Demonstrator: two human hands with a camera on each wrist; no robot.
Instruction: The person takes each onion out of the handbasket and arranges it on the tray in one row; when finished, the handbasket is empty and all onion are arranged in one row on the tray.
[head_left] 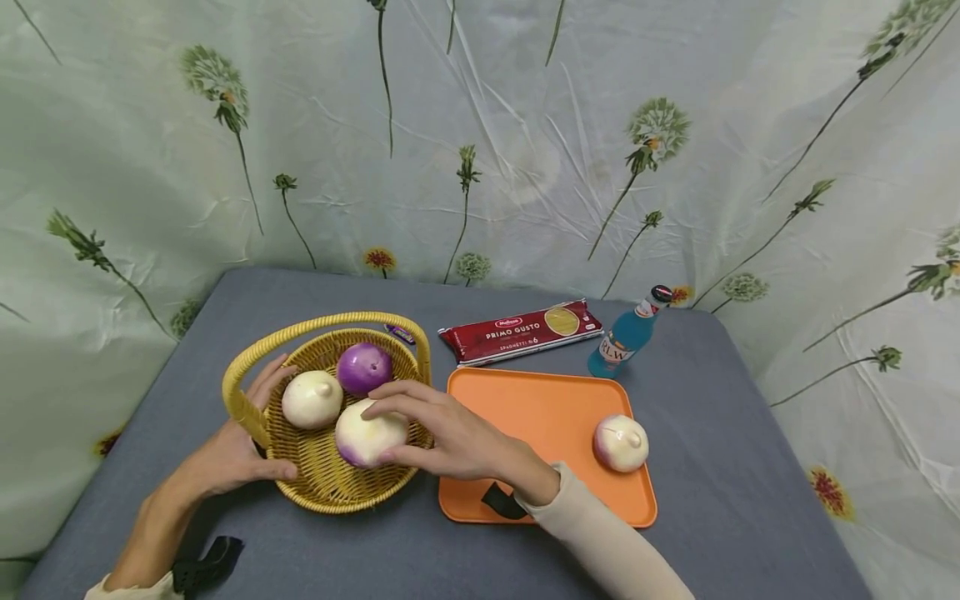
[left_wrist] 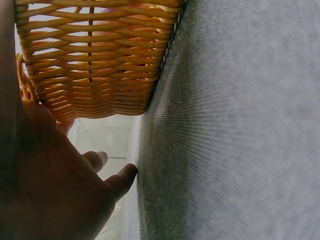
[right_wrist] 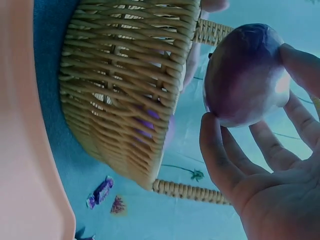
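My right hand (head_left: 442,425) grips a white-and-purple turnip (head_left: 367,433) between thumb and fingers. In the right wrist view that turnip (right_wrist: 245,75) is level with the rim of the yellow wicker basket (right_wrist: 120,85), off to its side. Inside the basket (head_left: 330,492) lie a white turnip (head_left: 311,400) and a round purple vegetable (head_left: 364,368). My left hand (head_left: 232,454) rests against the basket's left side, thumb near the front rim and fingers by the handle base. Two of its fingers (left_wrist: 120,182) extend loosely below the wicker in the left wrist view.
An orange tray (head_left: 517,400) stands right of the basket, with another white-and-purple turnip (head_left: 621,443) on its right side. Behind it lie a red spaghetti packet (head_left: 517,333) and a blue bottle (head_left: 626,337), which stands upright. A small purple-wrapped sweet (head_left: 401,333) is behind the basket.
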